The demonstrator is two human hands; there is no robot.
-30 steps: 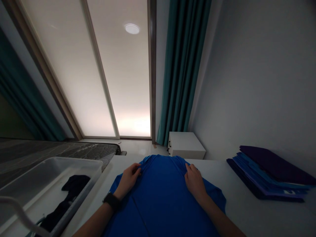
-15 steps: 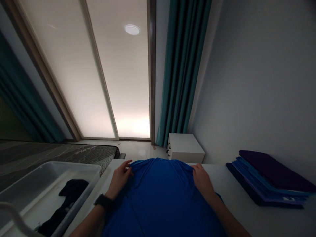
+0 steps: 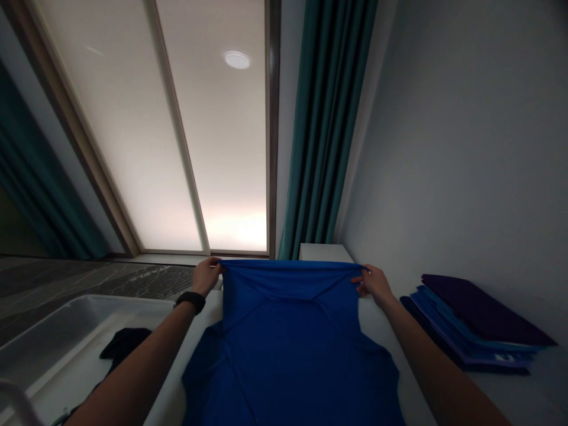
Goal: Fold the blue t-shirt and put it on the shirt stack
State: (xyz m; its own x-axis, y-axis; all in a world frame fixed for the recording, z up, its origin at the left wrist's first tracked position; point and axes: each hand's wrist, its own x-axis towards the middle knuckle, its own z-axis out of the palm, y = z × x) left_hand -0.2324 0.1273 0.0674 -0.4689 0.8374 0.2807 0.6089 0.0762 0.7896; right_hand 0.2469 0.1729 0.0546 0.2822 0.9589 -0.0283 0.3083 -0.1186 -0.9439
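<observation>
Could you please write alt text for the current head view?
A person's left hand and right hand hold the edge of a blue fabric garment taut above a white table. A translucent plastic bin sits left; folded blue and purple fabrics lie right.

The bottom edge of the view cuts off the shirt (image 3: 290, 355), left forearm (image 3: 133, 367) and right forearm (image 3: 439, 349). The left forearm hides part of the dark cloth (image 3: 122, 344); the tub (image 3: 128, 302) leaves at left. The shirt covers the cabinet's (image 3: 326, 252) lower part. 2 curtains (image 3: 322, 118) are cropped. The mark (image 3: 504, 357) on the stack (image 3: 483, 307) is illegible.
</observation>
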